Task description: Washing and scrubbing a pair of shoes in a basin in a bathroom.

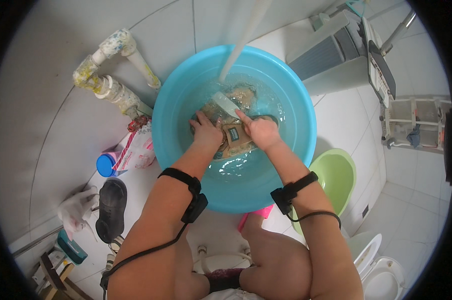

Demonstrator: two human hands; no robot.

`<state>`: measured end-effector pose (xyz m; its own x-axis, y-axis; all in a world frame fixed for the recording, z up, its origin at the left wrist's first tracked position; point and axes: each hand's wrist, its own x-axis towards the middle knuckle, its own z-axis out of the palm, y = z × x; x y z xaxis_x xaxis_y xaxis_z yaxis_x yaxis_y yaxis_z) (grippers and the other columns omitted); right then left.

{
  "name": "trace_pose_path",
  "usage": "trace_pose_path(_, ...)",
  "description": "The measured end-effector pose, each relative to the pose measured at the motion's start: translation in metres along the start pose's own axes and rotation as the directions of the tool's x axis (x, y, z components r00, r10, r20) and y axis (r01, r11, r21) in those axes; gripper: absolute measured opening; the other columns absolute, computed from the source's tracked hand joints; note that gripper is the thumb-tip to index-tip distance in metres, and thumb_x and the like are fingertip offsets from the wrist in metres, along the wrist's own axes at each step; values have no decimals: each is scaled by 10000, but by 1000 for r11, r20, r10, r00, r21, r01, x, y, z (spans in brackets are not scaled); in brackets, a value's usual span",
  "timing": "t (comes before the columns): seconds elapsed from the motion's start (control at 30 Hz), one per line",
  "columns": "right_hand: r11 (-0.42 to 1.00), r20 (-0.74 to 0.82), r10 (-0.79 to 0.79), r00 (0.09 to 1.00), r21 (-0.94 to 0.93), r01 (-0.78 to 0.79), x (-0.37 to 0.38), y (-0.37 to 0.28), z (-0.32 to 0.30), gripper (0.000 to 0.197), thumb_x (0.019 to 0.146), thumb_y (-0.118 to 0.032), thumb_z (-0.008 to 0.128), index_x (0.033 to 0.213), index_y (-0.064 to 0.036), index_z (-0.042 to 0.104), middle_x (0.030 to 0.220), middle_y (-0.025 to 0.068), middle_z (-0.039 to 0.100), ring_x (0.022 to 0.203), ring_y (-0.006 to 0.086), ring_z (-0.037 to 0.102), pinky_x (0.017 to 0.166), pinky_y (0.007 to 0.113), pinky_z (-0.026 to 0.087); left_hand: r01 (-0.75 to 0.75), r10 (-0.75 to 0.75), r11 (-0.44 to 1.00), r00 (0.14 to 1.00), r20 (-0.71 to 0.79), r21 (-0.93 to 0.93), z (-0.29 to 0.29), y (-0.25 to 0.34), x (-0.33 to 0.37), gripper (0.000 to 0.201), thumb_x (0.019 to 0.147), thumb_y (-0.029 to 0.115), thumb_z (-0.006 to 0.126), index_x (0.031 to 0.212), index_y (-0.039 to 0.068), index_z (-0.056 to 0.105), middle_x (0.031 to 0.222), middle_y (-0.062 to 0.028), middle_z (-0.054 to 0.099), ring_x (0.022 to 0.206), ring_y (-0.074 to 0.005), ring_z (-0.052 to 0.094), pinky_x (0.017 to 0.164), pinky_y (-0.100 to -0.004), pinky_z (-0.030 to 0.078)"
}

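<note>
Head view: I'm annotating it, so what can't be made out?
All in the head view:
Tan item: full shape, behind left hand, right hand and rippling water.
White tool: underside, turned from camera.
Green basin: part, behind the right forearm.
Pale stream or hose: source, past top edge.

The floor (348, 127) is white tile, the joints showing as thin lines. A round blue tub (310, 125) takes up its middle – whether it rests straight on the tiles is hidden. Just beside it on the right is a green basin (342, 170). Left of the tub stand a blue-lidded jar (106, 165) and a red-striped bag (142, 150) – near them, a black shoe (112, 210).
</note>
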<state>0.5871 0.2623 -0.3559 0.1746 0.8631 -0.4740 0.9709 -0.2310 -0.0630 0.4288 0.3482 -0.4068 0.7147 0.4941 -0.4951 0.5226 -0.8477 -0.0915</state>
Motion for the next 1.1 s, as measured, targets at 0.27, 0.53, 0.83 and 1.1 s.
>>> trace_pose_path(0.27,949,-92,298,950,132,-285,3,23,1,627,868,-153,479,1455,-197,264,806,182,671,709,320,664,631,459,519,-39,42,997,998,-54,60,6,-4,5,508,940,194,379,1438,102,328,1357,-389,334,1283,-554,268,950,-677,291)
trace_pose_path(0.53,976,-14,55,998,213,-51,-2,-41,17,651,883,-187,470,1460,-75,190,794,202,662,703,350,653,637,476,516,-1,-2,999,997,-73,-43,2,-2,5,472,926,191,376,1375,46,371,1336,-410,339,1292,-534,282,950,-671,300)
trace_pose_path(0.83,940,-48,321,946,135,-312,-38,21,16,555,926,-200,394,1458,-222,240,812,195,664,716,356,654,648,467,522,-4,-3,995,997,-79,-101,-1,-7,9,455,906,149,400,1337,5,377,1314,-400,378,1296,-502,309,953,-649,320)
trace_pose_path(1.1,907,-33,126,991,408,-102,-63,-30,20,616,875,-184,486,1424,-25,258,757,234,636,669,393,629,663,510,502,-23,10,993,994,-109,-119,9,-12,12,440,909,155,396,1323,9,374,1312,-394,385,1288,-500,320,959,-627,336)
